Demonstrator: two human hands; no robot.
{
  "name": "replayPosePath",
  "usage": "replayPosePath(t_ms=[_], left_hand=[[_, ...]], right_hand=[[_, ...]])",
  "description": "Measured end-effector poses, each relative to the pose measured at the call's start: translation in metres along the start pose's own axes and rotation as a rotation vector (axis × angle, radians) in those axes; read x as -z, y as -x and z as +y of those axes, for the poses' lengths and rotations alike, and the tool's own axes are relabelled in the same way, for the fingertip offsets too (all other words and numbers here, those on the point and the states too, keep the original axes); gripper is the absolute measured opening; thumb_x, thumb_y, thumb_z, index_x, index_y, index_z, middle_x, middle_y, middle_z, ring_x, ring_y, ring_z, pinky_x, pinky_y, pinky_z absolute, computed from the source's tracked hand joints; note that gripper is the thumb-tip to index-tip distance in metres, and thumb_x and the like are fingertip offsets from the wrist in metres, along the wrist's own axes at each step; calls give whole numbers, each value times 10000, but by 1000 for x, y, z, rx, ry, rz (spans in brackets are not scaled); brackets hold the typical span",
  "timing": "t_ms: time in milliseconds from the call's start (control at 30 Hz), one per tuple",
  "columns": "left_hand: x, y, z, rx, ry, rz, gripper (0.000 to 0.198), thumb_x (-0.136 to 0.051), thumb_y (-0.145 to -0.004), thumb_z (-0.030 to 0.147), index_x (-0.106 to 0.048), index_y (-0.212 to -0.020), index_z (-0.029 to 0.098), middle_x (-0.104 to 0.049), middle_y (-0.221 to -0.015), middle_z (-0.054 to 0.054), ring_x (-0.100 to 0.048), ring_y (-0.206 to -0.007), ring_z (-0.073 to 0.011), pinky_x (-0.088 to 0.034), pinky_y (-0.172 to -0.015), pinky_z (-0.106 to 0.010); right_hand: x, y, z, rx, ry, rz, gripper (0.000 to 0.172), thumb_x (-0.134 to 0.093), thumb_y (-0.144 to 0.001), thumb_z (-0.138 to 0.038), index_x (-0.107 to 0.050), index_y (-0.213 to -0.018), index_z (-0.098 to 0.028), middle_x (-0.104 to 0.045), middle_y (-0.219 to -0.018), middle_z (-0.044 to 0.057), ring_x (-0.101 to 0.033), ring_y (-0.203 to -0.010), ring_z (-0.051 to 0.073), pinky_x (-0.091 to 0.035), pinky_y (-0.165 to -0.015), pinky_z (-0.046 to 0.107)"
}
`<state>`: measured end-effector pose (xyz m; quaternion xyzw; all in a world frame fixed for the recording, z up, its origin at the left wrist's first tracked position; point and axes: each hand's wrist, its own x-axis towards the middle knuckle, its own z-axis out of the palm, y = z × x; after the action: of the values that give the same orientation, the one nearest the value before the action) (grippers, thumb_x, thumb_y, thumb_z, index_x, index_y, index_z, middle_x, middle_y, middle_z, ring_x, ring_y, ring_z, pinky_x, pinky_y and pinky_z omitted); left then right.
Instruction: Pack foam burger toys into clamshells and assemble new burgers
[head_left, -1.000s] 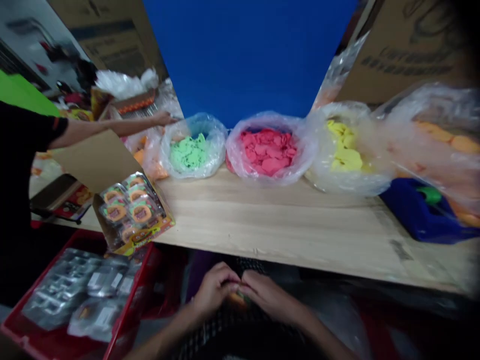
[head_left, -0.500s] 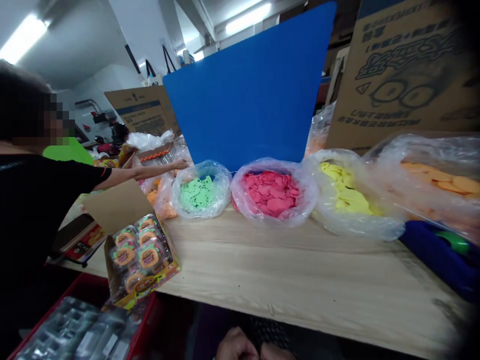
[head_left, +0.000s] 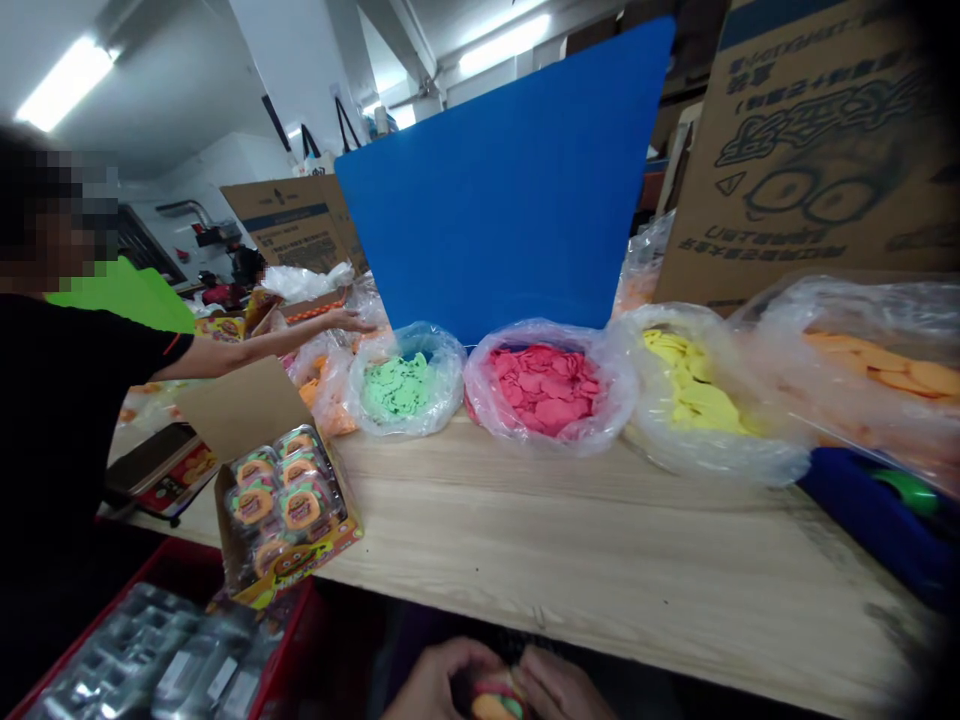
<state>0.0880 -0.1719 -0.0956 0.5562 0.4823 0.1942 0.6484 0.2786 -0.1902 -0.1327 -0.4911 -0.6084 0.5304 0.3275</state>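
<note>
At the bottom edge of the view, below the table's front edge, my left hand [head_left: 433, 682] and my right hand [head_left: 561, 686] are close together. Between them is a small toy burger [head_left: 495, 704] with orange, green and pinkish layers, partly cut off by the frame. My left fingers curl round it from the left, and my right fingers press at its right side. Whether it sits in a clear case is too blurred to tell. To the left on the table stands an open display box [head_left: 315, 560] holding several similar burgers [head_left: 303, 508] in clear packs.
Along the table [head_left: 525, 540] stand plastic bags of green pieces [head_left: 397, 388], red pieces [head_left: 544, 388], yellow pieces [head_left: 697, 395] and orange pieces [head_left: 885, 362]. A blue board [head_left: 510, 190] rises behind. At left are a co-worker's outstretched arm [head_left: 247, 350] and a red crate [head_left: 289, 655] with clear packs.
My hands have risen further into view, and the toy burger now shows between them. The camera has shifted slightly. The co-worker's arm stays stretched out towards the bags.
</note>
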Motion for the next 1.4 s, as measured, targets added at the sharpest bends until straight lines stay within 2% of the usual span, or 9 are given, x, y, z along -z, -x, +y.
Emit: replayPosePath(t_ms=[67,167,333,600,767,933,1033,1233,1400], left_hand=[[1,2,12,-6,155,49,551,-813,-401,242,-612,-907,149,-630,-836,-40,-561,-779,-187,-435,-706,-286],[5,1,35,-6,403,181,496,-744,-563,285,-577,-1007,141,-625,-862,-63,-581,-689,-164,-477,-610,-279],[6,-14,61,-20,578,187,489,-690,-649,246,-535,-1104,161,-597,-1002,-87,-601,-732,-172,-524,-582,-288],[-2,-23,58,0,578,87,381,-663,-685,265,-565,-1026,127,-614,-962,-91,-606,-772,-176,-527,-664,-302],[5,-20,60,46,493,17,393,-676,-664,224,-531,-1021,147,-594,-949,-81,-604,-771,-192,-531,-592,-295],[5,-19,72,15,506,34,431,-685,-641,176,-523,-1040,164,-582,-1015,-74,-595,-809,-189,-532,-662,-342],[5,-24,77,26,523,78,360,-663,-668,178,-549,-1008,156,-598,-1004,-71,-594,-809,-174,-529,-696,-334],[1,-50,86,13,539,131,381,-676,-660,175,-556,-1019,225,-603,-1019,-12,-603,-833,-147,-534,-699,-267],[-10,-59,95,16,550,123,394,-706,-621,165,-568,-986,215,-621,-946,-10,-616,-784,-147,-542,-674,-255]], right_hand=[[4,-2,-7,-11,-59,83,451,-299,-793,-622,-481,-679,-225,-513,-679,25,-467,-667,173,-399,-658,281],[16,-6,-22,-17,-159,254,455,-268,-805,-619,-392,-622,-222,-421,-591,-4,-428,-589,157,-387,-590,280],[25,-15,-40,30,-212,183,379,-313,-838,-545,-415,-686,-214,-388,-583,-31,-385,-552,129,-331,-531,252],[22,-20,-45,0,-387,265,371,-429,-798,-532,-363,-634,-206,-298,-549,-56,-303,-499,94,-256,-455,220],[19,-23,-46,-38,-507,236,365,-480,-767,-529,-384,-633,-203,-329,-545,-50,-310,-489,91,-256,-437,218],[31,-19,-51,-23,-405,345,349,-388,-819,-514,-435,-663,-205,-370,-532,-43,-343,-478,103,-282,-442,226],[74,-7,-44,23,-227,621,263,-392,-834,-453,-464,-768,-209,-422,-611,-30,-402,-546,117,-349,-516,232],[227,56,1,-11,446,1271,246,-401,-806,-363,-529,-878,-166,-510,-861,69,-453,-855,187,-366,-805,324],[315,98,34,-298,587,1333,258,-462,-728,-358,-580,-777,-134,-538,-754,104,-454,-871,246,-346,-821,387]])
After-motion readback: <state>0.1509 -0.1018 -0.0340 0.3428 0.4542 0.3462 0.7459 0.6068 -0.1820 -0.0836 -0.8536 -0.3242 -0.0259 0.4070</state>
